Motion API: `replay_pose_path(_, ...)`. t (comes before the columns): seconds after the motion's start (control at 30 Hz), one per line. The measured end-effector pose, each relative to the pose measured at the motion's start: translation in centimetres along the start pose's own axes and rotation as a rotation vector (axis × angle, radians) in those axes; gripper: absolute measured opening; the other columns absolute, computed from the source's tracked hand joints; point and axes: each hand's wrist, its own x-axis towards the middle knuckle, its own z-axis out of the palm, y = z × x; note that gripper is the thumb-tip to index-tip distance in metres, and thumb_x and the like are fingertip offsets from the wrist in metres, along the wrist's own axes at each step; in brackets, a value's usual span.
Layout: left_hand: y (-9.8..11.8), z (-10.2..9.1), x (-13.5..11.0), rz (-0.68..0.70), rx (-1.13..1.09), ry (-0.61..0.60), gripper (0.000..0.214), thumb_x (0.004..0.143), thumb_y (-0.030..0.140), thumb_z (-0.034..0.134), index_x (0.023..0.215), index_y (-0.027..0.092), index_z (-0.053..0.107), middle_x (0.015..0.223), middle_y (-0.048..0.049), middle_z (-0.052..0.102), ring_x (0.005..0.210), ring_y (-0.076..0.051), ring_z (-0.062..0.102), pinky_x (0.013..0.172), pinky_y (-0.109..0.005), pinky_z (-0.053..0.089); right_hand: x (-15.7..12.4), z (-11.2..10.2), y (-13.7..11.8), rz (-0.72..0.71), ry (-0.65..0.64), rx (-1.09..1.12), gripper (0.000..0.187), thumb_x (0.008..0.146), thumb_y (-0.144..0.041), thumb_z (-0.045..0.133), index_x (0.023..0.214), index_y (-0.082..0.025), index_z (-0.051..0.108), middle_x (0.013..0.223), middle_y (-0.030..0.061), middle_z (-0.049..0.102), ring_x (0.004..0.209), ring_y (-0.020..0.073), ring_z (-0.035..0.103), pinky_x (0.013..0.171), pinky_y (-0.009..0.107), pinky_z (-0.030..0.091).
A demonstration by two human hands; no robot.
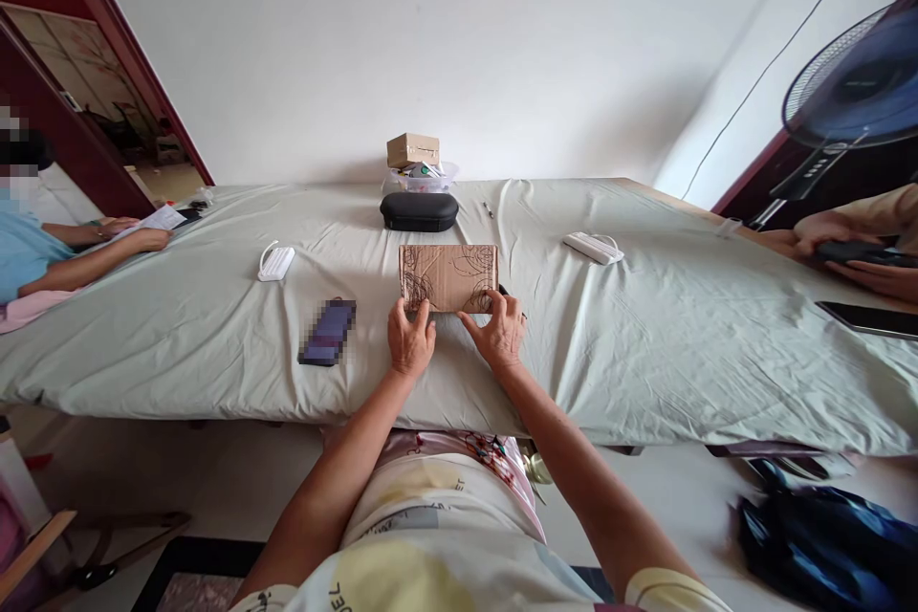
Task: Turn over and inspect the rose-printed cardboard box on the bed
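Note:
A brown cardboard box [450, 273] with dark looping scribbles at its corners is at the middle of the table; its depth is hard to make out. My left hand [411, 337] grips its near left corner, thumb and fingers at the edge. At the near right corner, my right hand [497, 329] holds the same box, thumb along the near edge and fingers on the side. A dark, thin object, partly hidden, shows beside the fingers of my right hand. Beyond the box lies a black zip case [419, 211].
A phone [328, 332] lies left of my hands. White power banks with looped cables [276, 262] [594, 248] lie on both sides. Behind the case, a plastic tub [439, 180] bears a small carton [413, 150]. People sit at both ends; a fan [857, 81] stands right.

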Motion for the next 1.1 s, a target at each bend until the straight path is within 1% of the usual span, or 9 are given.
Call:
replay_pose_path(0.13,0.4,0.2,-0.3,0.055,0.008,-0.071,0.049,0.094,0.025,0.066,0.143,0.026,0.064,0.157,-0.0214,0.038,0.143,-0.042,0.046,0.116,-0.061,0.042,0.0,0.4,0.2,0.009,0.002,0.087,0.05,0.088,-0.06,0.07,0.121,-0.023,0.062,0.109,0.0128,0.061,0.102,0.0307,0.059,0.089,0.048,0.051)
replay_pose_path(0.37,0.4,-0.2,-0.3,0.097,-0.035,-0.088,0.057,0.09,0.023,0.072,0.146,0.03,0.063,0.171,-0.0158,0.02,0.155,-0.045,0.032,0.122,-0.064,0.038,0.3,0.4,0.8,-0.031,0.001,0.252,0.041,0.09,-0.056,0.07,0.115,-0.025,0.065,0.102,0.0073,0.062,0.083,0.0223,0.059,0.083,0.044,0.056)
replay_pose_path(0.5,0.4,-0.7,-0.1,0.11,-0.037,-0.069,0.05,0.093,0.025,0.069,0.142,0.03,0.067,0.172,-0.0146,0.02,0.156,-0.044,0.031,0.123,-0.063,0.036,0.6,0.0,0.8,0.005,0.032,0.308,0.034,0.094,-0.052,0.066,0.112,-0.023,0.067,0.088,0.0023,0.059,0.072,0.0186,0.054,0.075,0.038,0.054)
replay_pose_path(0.6,0.2,-0.9,0.0,0.146,-0.023,-0.008,0.043,0.095,0.027,0.064,0.137,0.029,0.071,0.169,-0.0145,0.029,0.153,-0.04,0.037,0.122,-0.059,0.037,0.8,-0.4,0.9,0.032,0.112,0.351,0.028,0.099,-0.048,0.059,0.108,-0.023,0.067,0.083,0.0007,0.057,0.071,0.0171,0.053,0.073,0.035,0.052)
replay_pose_path(0.77,-0.4,-0.9,0.0,0.162,0.056,0.08,0.038,0.099,0.031,0.058,0.133,0.029,0.074,0.157,-0.016,0.048,0.136,-0.034,0.054,0.115,-0.052,0.043,1.0,-0.8,1.1,-0.009,0.173,0.317,0.028,0.105,-0.043,0.048,0.106,-0.023,0.067,0.099,0.006,0.064,0.088,0.0193,0.061,0.078,0.034,0.053)
replay_pose_path(0.87,-0.5,-0.8,0.0,0.176,0.103,0.08,0.04,0.1,0.03,0.056,0.136,0.029,0.072,0.155,-0.0167,0.052,0.133,-0.033,0.057,0.113,-0.052,0.044,1.0,-0.9,1.1,-0.084,0.174,0.188,0.029,0.107,-0.039,0.045,0.111,-0.024,0.07,0.111,0.009,0.065,0.103,0.022,0.063,0.09,0.038,0.053)
replay_pose_path(0.93,-0.5,-0.8,0.0,0.193,0.127,0.085,0.042,0.099,0.028,0.057,0.139,0.029,0.07,0.156,-0.0174,0.051,0.134,-0.034,0.056,0.112,-0.052,0.044,0.8,-1.0,0.8,-0.155,0.176,0.051,0.027,0.106,-0.034,0.048,0.116,-0.026,0.072,0.121,0.0106,0.065,0.113,0.0245,0.062,0.099,0.042,0.049)
replay_pose_path(1.0,-0.4,-0.7,0.0,0.204,0.145,0.092,0.044,0.099,0.025,0.057,0.141,0.029,0.068,0.158,-0.0178,0.049,0.137,-0.035,0.054,0.112,-0.053,0.045,0.5,-1.0,0.1,-0.256,0.131,-0.09,0.027,0.104,-0.03,0.055,0.123,-0.029,0.073,0.132,0.011,0.064,0.125,0.0273,0.058,0.109,0.046,0.041)
replay_pose_path(1.1,-0.5,-0.7,-0.1,0.231,0.143,0.085,0.047,0.099,0.022,0.056,0.143,0.032,0.067,0.161,-0.0174,0.044,0.141,-0.037,0.052,0.114,-0.056,0.043,-0.1,-0.9,-1.4,-0.443,-0.03,-0.209,0.036,0.101,-0.026,0.061,0.134,-0.037,0.07,0.146,0.0086,0.061,0.139,0.0296,0.05,0.12,0.05,0.027)
